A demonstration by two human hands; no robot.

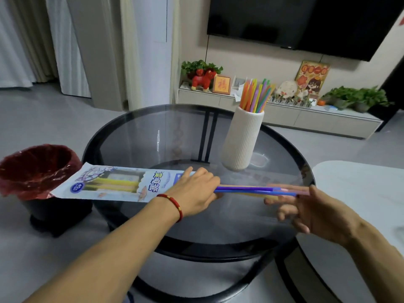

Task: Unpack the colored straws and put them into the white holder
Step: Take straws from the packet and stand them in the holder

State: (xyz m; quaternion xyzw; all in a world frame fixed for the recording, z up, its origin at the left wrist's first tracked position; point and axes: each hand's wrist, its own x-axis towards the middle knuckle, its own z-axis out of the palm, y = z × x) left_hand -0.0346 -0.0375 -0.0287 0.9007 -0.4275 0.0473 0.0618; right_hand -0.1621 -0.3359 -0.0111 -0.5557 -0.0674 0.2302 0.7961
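Pinning the packet (113, 182) flat with left hand (194, 193), drawing straws (251, 189) rightward, straight out, right hand (306, 206) pinching their far tips.

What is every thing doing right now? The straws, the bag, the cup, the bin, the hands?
Straw bag: lying flat, yellow straws inside.
Pulled straws: partway out of the bag.
White holder: upright, holding straws.
Bin: open, red liner.
Left hand: holds the bag's mouth.
Right hand: pinches the straw ends.
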